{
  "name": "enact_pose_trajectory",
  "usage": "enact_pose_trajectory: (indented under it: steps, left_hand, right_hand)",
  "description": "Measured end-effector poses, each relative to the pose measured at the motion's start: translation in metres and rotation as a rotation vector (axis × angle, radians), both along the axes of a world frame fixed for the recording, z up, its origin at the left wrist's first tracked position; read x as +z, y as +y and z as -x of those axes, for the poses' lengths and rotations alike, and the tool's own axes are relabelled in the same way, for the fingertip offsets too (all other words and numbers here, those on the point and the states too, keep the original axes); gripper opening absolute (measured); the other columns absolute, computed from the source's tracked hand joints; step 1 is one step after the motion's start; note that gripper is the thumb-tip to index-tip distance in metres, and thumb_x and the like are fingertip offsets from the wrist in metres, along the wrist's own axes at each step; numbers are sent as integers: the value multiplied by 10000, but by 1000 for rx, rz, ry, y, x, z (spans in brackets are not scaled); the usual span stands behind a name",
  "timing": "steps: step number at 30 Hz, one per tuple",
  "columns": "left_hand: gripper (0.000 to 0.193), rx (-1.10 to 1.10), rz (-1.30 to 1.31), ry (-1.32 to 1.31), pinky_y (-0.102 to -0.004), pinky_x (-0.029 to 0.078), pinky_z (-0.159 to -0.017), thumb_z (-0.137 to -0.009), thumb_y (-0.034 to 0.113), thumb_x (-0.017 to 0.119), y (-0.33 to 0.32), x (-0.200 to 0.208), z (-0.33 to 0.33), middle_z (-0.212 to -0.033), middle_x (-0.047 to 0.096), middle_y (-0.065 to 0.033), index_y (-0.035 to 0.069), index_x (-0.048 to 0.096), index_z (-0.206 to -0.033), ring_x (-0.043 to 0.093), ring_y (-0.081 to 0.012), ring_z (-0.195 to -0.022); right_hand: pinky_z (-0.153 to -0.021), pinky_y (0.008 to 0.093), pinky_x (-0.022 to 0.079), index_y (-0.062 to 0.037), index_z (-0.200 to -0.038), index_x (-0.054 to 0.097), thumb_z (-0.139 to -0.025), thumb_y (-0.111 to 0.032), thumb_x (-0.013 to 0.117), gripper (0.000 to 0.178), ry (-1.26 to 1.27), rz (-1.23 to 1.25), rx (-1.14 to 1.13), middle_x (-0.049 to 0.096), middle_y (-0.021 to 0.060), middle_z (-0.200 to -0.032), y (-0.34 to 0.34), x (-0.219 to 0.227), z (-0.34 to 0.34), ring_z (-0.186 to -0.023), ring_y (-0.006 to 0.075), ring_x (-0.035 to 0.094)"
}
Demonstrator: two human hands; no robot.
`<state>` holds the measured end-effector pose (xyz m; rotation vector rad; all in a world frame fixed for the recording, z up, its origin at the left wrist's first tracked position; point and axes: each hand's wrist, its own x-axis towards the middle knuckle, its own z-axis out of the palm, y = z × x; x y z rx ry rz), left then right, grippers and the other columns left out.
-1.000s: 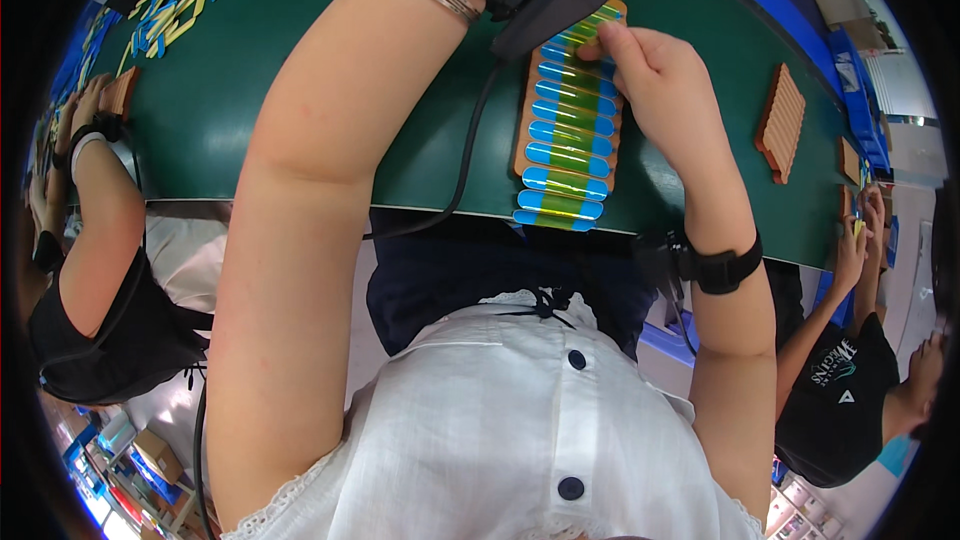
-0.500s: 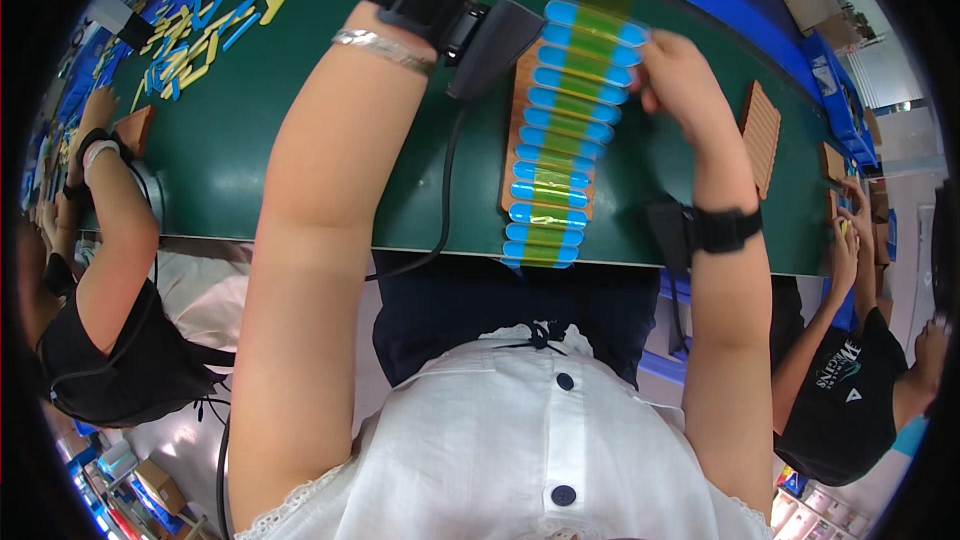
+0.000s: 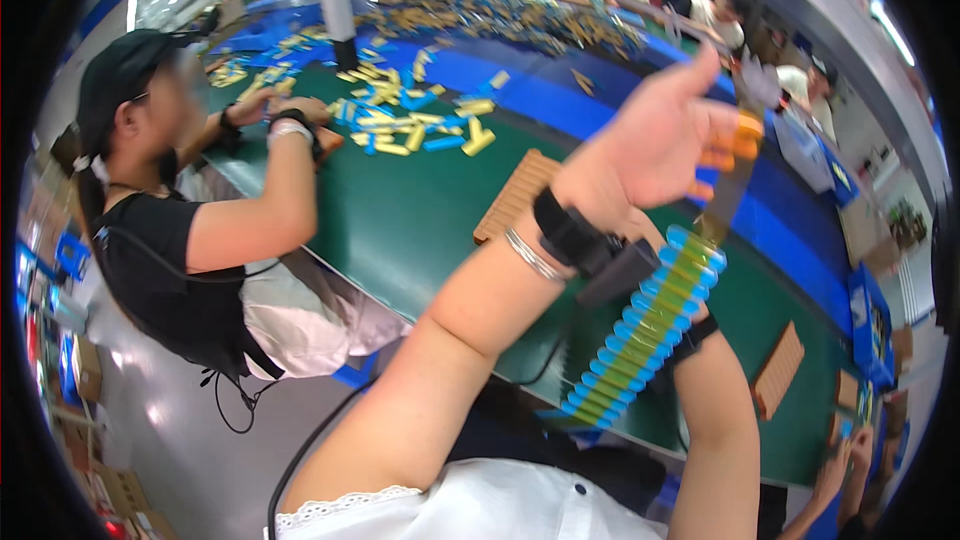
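Observation:
Blue round-ended sticks lie side by side in a long row (image 3: 640,335), joined by a yellow see-through tape down the middle. The row slants from the table's near edge up to my hands. Its bare tape end (image 3: 727,198) runs on to the fingers of my left hand (image 3: 665,140), which wear orange finger covers and are curled at the tape; the thumb points up, apart from them. Behind my left wrist, beside the row's upper end, is my right hand (image 3: 648,230); its fingers are hidden. Both wrists wear black straps.
Grooved brown boards lie on the green table, one board (image 3: 520,195) left of my left forearm, another board (image 3: 778,370) at the right. Loose blue and yellow sticks (image 3: 410,120) lie toward the far left. A co-worker (image 3: 150,210) works at the left; another's hands (image 3: 845,460) show lower right.
My view has swung up and left, showing more of the far table and the left co-worker. My left hand has moved up and right along the tape; my right hand is now mostly behind it.

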<state>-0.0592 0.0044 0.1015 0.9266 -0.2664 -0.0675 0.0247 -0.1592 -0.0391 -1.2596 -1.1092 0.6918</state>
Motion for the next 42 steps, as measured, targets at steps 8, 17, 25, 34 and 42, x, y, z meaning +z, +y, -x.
enact_pose_trajectory:
  steps: [8,17,25,34,42]
  left_hand:
    - [640,201,15,163,-446,255,-994,-902,642,410,-34,-2,2,-1074,641,-24,112,736,-1054,441,-217,-1053]
    - [401,148,-6,415,-375,306,-876,-846,554,539,-124,-52,15,-971,616,54,196,717,-882,444,-140,-895]
    - [721,-612,-49,357,-480,361,-977,-946,702,393,-174,-125,108,-1270,585,-18,118,620,-1304,484,-227,-1074]
    - [990,-88,53,226,-423,368,-894,-836,897,217,-146,-38,-34,-985,613,-30,53,668,-1093,519,-201,-944]
    - [728,-170,196,-36,-452,398,-930,-914,675,444,-119,21,-35,-978,686,-72,14,710,-1062,578,-214,-920]
  right_hand:
    - [-818,293,525,26,-1160,622,-971,-278,655,359,221,-49,-116,689,111,-1064,-65,68,40,-935,174,659]
    - [-768,246,503,19,-1029,634,-818,-4,699,222,125,-8,-547,659,42,-942,-145,59,123,-842,105,617]
    - [-662,316,510,14,-869,667,-768,6,740,126,-297,289,-311,678,107,-799,-265,46,208,-710,203,632]
    - [-680,307,517,31,-878,664,-765,75,721,134,-312,146,-315,676,133,-855,-258,52,202,-735,214,640]
    - [-937,337,468,29,-1242,604,-901,-102,656,369,-228,193,-701,651,138,-1184,-226,28,166,-1076,231,602]
